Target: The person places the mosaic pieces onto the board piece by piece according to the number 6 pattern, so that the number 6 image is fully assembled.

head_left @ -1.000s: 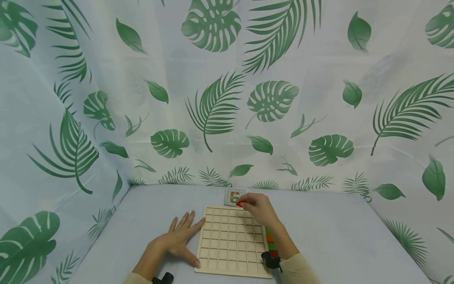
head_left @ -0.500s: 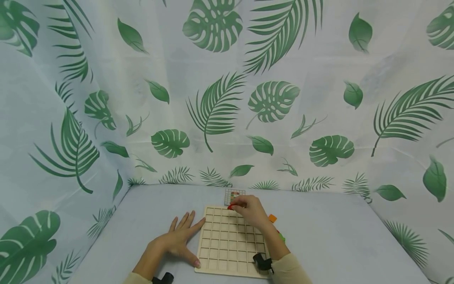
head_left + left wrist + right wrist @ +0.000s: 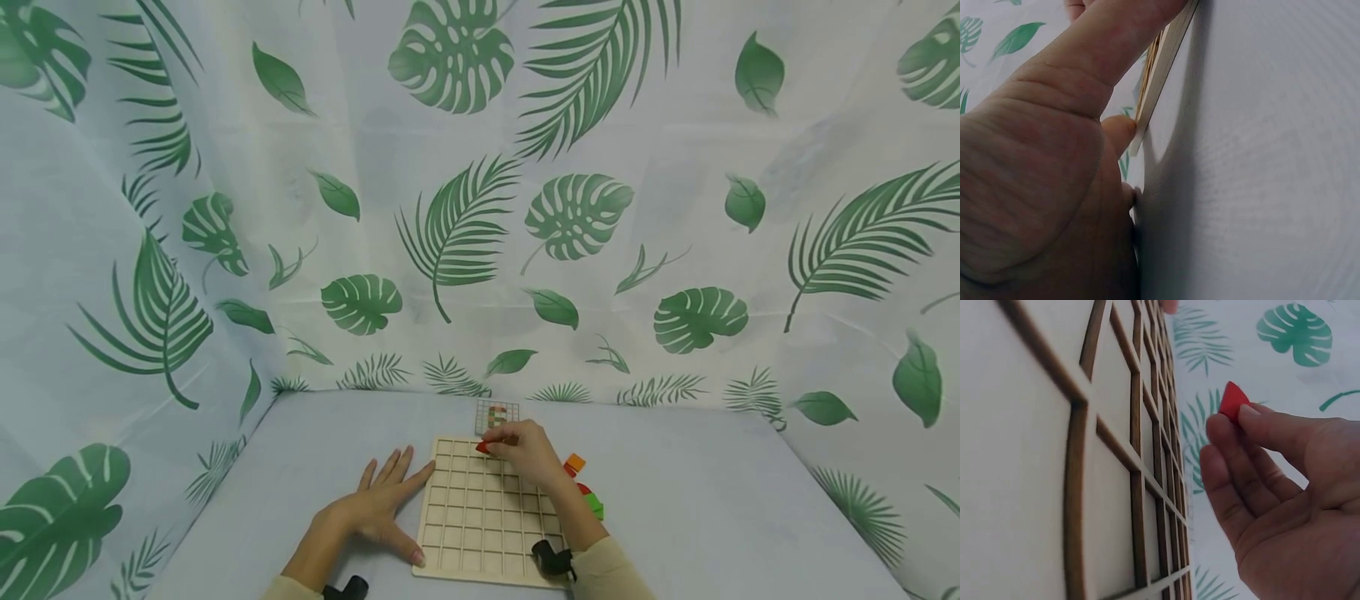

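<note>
Right hand (image 3: 527,454) pinches red pointed tile (image 3: 1233,401) between thumb and fingers, over far rows of wooden grid board (image 3: 471,521). Left hand (image 3: 375,505), fingers spread, touches board's left edge. Patterned card (image 3: 508,409) beyond board; orange tile (image 3: 576,462), green tile (image 3: 595,506) right of it on bench (image 3: 712,500).
</note>
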Demonstrator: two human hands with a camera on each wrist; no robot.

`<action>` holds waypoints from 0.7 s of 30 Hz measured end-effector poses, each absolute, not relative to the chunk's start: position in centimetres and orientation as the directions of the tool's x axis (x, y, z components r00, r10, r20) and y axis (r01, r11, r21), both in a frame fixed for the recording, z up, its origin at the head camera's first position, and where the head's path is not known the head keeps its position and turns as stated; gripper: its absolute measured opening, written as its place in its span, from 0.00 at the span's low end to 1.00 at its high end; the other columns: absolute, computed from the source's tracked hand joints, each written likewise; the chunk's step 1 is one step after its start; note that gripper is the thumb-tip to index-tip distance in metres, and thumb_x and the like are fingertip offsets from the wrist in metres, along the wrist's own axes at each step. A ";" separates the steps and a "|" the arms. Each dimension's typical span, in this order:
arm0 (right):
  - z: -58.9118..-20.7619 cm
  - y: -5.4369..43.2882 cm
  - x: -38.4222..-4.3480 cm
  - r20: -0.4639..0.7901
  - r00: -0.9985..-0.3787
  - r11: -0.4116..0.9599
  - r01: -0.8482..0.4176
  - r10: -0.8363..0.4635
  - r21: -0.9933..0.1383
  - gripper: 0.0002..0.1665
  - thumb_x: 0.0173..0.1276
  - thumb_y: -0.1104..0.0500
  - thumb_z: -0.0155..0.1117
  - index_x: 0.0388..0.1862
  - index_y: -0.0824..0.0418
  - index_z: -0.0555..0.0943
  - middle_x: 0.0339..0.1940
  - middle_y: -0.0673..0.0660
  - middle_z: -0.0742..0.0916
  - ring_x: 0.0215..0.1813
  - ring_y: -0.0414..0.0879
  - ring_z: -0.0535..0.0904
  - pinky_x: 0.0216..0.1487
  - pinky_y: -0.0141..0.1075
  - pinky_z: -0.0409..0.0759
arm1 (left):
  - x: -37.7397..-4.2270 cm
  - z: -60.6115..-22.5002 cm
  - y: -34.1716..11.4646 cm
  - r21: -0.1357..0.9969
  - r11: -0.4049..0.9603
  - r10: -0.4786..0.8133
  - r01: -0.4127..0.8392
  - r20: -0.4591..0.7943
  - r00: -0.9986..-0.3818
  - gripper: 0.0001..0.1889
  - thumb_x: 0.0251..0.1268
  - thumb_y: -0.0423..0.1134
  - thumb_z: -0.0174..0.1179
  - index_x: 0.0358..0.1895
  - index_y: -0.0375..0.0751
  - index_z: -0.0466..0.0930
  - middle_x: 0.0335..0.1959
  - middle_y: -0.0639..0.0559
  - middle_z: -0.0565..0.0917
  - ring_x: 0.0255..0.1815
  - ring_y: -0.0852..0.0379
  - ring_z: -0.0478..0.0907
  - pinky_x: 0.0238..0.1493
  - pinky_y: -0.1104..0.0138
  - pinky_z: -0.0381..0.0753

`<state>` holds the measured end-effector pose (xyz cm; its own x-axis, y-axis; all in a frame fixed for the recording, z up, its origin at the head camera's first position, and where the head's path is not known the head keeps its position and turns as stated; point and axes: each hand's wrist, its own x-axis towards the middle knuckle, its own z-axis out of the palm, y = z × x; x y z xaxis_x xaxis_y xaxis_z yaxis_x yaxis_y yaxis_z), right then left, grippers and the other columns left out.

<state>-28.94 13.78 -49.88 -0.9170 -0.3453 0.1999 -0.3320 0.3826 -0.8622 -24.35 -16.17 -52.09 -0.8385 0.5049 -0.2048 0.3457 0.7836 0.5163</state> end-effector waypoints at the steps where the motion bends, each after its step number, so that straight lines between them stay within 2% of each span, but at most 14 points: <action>1: -50.0 13.8 -29.0 0.186 -0.919 0.376 -0.319 -0.348 -0.870 0.11 0.74 0.66 0.66 0.50 0.68 0.88 0.48 0.61 0.91 0.44 0.48 0.88 0.44 0.35 0.88 | -24.4 -52.1 -16.2 0.514 0.785 0.504 0.345 -0.207 -0.839 0.73 0.31 0.74 0.80 0.85 0.60 0.49 0.87 0.35 0.36 0.87 0.35 0.29 0.81 0.33 0.24; 6: -51.0 13.9 -29.4 0.131 -0.920 0.351 -0.268 -0.369 -0.897 0.11 0.74 0.65 0.66 0.51 0.68 0.88 0.48 0.61 0.91 0.44 0.48 0.86 0.44 0.38 0.88 | -24.3 -52.1 -16.1 0.508 0.789 0.500 0.347 -0.203 -0.842 0.73 0.31 0.74 0.80 0.85 0.59 0.49 0.87 0.35 0.36 0.87 0.34 0.30 0.81 0.33 0.25; 11: -51.7 13.8 -29.6 0.103 -0.921 0.364 -0.249 -0.377 -0.897 0.11 0.75 0.64 0.66 0.50 0.66 0.89 0.47 0.60 0.91 0.43 0.45 0.84 0.40 0.32 0.84 | -24.1 -52.4 -16.1 0.505 0.784 0.512 0.361 -0.196 -0.837 0.72 0.32 0.74 0.80 0.86 0.58 0.49 0.87 0.34 0.37 0.87 0.34 0.30 0.81 0.32 0.26; 21: -51.9 13.3 -30.1 0.134 -0.893 0.500 -0.358 -0.429 -0.788 0.09 0.75 0.64 0.66 0.48 0.61 0.90 0.45 0.54 0.91 0.42 0.42 0.83 0.42 0.33 0.83 | -24.2 -51.9 -16.1 0.505 0.784 0.509 0.361 -0.191 -0.839 0.73 0.32 0.73 0.80 0.86 0.57 0.49 0.86 0.33 0.38 0.87 0.32 0.31 0.80 0.32 0.26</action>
<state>-30.07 13.32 -51.94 -0.8934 -0.4290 0.1337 -0.3581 0.5001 -0.7885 -24.17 -16.10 -51.91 -0.8394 0.5090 -0.1906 0.3606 0.7840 0.5053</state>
